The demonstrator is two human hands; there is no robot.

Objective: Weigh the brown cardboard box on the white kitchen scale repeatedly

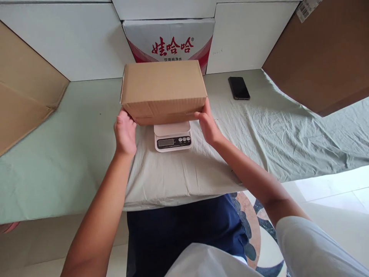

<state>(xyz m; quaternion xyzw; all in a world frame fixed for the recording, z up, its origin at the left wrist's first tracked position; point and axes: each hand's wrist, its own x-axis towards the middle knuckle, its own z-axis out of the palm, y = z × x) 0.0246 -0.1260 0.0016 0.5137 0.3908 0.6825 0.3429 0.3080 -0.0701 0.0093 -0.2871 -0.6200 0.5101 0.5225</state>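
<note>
A closed brown cardboard box [163,90] rests on a small white digital scale [173,139] in the middle of the cloth-covered table [72,154]. My left hand [125,132] is pressed against the box's lower left corner. My right hand [206,124] touches its lower right corner. Both hands hold the box by its sides. The scale's display and buttons show below the box's front edge; its platform is mostly hidden under the box.
A black phone [238,87] lies face up at the back right. White cartons, one with red printing [170,40], line the back. Brown cardboard sheets stand at the left [23,88] and right [323,54]. The table's front edge runs close to my lap.
</note>
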